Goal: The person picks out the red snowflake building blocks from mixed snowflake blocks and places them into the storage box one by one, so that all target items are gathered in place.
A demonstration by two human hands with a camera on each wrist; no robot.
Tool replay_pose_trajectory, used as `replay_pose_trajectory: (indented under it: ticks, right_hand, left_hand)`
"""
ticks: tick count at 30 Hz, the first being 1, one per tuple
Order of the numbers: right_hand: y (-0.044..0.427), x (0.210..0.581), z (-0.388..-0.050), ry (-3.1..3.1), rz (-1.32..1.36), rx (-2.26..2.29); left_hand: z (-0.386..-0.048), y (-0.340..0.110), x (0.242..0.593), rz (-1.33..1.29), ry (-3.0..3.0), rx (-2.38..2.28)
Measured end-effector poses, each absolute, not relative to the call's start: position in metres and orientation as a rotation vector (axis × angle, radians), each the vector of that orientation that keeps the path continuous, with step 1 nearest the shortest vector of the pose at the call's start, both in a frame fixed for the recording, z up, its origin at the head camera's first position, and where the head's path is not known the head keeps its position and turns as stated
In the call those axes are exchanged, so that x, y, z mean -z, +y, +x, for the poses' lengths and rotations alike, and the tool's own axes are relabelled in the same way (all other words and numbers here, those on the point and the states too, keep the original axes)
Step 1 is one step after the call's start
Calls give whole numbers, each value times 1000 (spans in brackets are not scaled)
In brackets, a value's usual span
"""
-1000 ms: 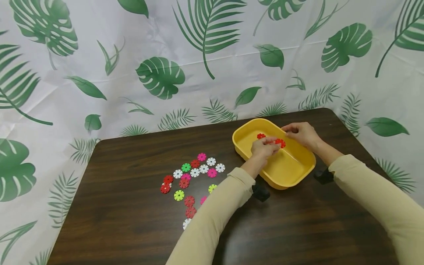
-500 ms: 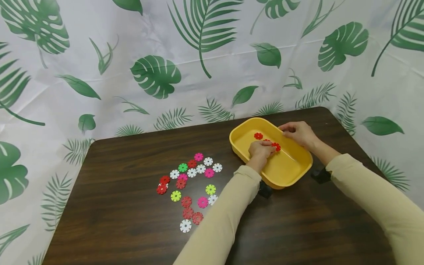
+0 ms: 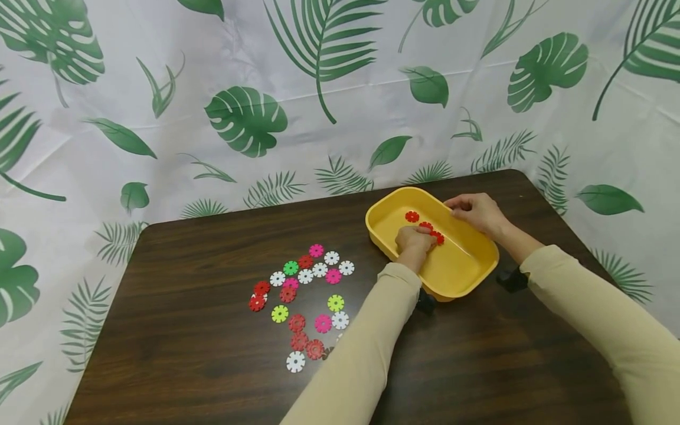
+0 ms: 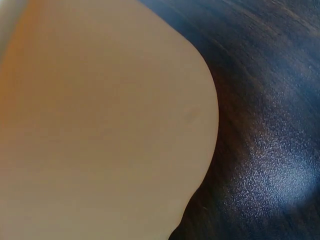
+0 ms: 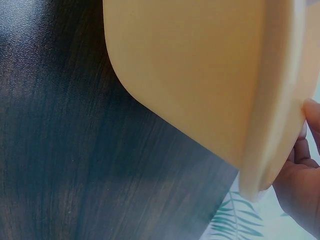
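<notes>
- Bin [image 3: 453, 270], yellow w/ rounded corners, sits on the dark wood-grain table [image 3: 186, 283], toward its far right part, long sides slanted.
- L hand [image 3: 416, 238] reaches inside the bin, fingers bent, tips at the near red disc [image 3: 438, 237] — disc partly hidden, so can't tell if it's pinched or just touched.
- R hand [image 3: 477, 212] pinches the bin's far long rim btwn thumb & fingers; R wrist cam shows a fingertip at that rim, other fingers bent.
- Middle red disc [image 3: 426, 226] & far red disc [image 3: 412, 216] also in the bin, in a slanted row w/ the near one; can't tell if they're linked.
- More notched discs on the table, left of the bin: white disc [image 3: 346, 268] nearest it, plus green disc [image 3: 290, 268], pink disc [image 3: 316, 251], yellow-green disc [image 3: 280, 313], etc. — some overlapping.
- L sleeve [image 3: 356, 348], beige, hides part of that group's lower right edge; R sleeve [image 3: 589, 319] matches.
- L wrist cam: mostly bin wall, blurry, w/ tabletop beside it.
- Backdrop [image 3: 329, 141] behind: white cloth, green leaf print.
</notes>
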State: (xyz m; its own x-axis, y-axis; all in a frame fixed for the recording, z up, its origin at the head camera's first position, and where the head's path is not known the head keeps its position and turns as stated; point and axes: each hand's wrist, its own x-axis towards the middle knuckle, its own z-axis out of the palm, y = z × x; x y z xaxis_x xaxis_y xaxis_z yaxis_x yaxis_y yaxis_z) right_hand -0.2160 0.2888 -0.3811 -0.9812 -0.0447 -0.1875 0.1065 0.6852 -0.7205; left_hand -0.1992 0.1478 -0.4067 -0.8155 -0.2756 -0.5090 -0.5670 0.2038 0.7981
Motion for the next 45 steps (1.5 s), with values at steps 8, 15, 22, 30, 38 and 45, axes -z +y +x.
replay_pose_trajectory:
  ticks: [8,15,22,30,38,45]
  right_hand:
    - [287,380,-217,2706,54,1188]
    - [284,380,-216,2691,47,1184]
    - [283,383,-217,2692,39,1180]
    - [284,385,-218,2706,37,1166]
    - [285,384,-216,2706,33,1155]
    - [287,381,-217,2722,44,1113]
  left_hand:
    - [-197,144,404,-722,2297,-1577]
    - [-197,144,404,-714,2301,-1547]
    - [-196,146,405,-665,2277,-1583]
    - [-196,148,404,-652,2208,-1614]
    - [-194,146,403,-615,2179,-1629]
    - [-181,126,380,-326,2063,-1874]
